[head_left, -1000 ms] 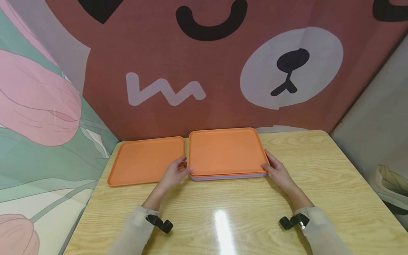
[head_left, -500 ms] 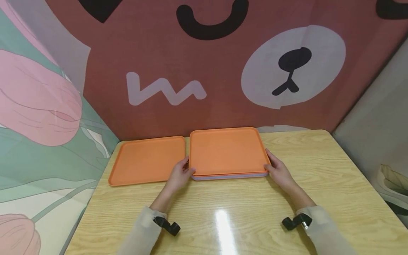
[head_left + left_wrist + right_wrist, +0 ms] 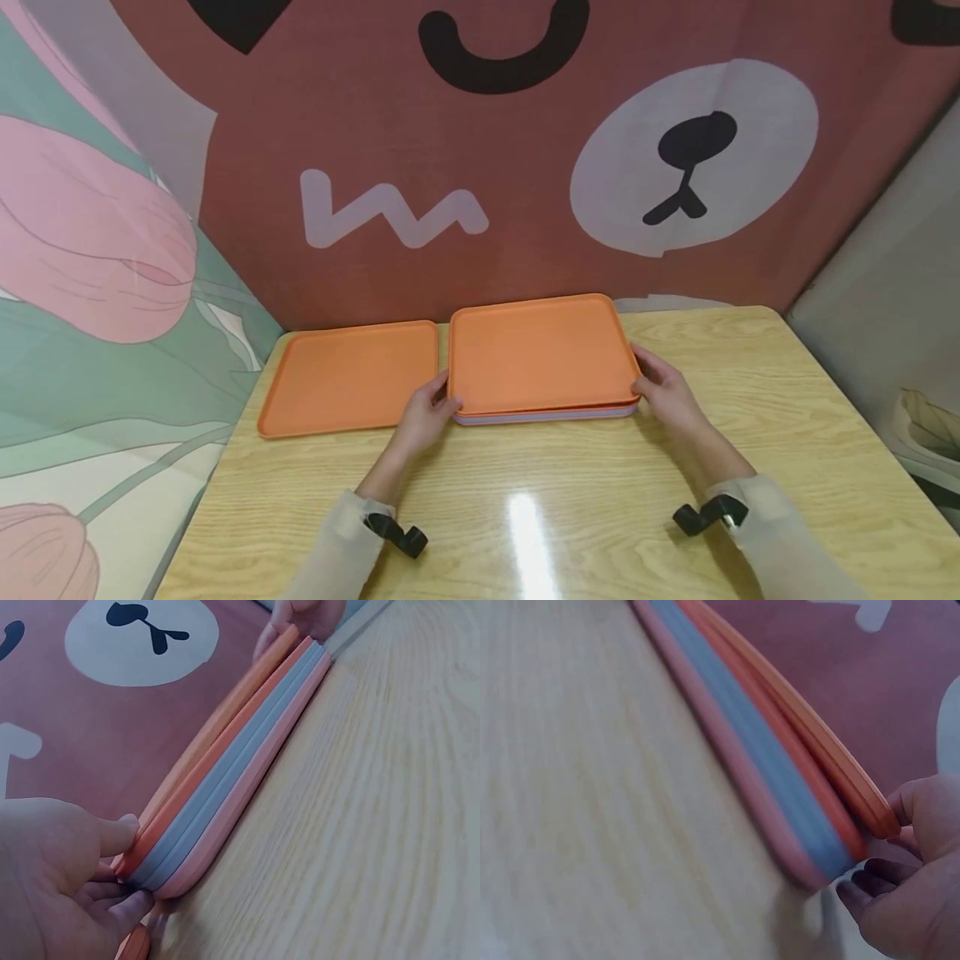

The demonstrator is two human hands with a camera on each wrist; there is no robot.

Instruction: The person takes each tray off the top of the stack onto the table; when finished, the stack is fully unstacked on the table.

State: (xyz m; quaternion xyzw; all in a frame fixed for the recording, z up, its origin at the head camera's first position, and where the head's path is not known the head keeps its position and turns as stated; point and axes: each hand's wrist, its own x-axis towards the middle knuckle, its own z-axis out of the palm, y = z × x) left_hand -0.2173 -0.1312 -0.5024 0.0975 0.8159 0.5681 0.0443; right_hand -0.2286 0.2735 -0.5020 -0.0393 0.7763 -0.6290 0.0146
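Observation:
A stack of rectangular trays lies at the back middle of the table. Its top orange tray (image 3: 543,354) is raised at the right end, with a narrow gap over the second orange tray (image 3: 810,754) in the right wrist view. Beneath are grey-blue trays (image 3: 217,784) and a pink tray (image 3: 206,859) at the bottom. My right hand (image 3: 671,400) pinches the top tray's right front corner, other fingers curled beside the stack. My left hand (image 3: 423,421) holds the left front corner, thumb over the orange rim and fingertips against the stack's side.
Another orange tray (image 3: 352,379) lies flat on the wooden table (image 3: 465,517), left of the stack. Behind stands a wall with a printed bear (image 3: 517,183). A beige object (image 3: 926,425) is at the far right, past the table edge.
My left hand has moved right from beside the stack onto its corner. My right hand has risen slightly and shifted right, and the top tray's right end has lifted off the tray below.

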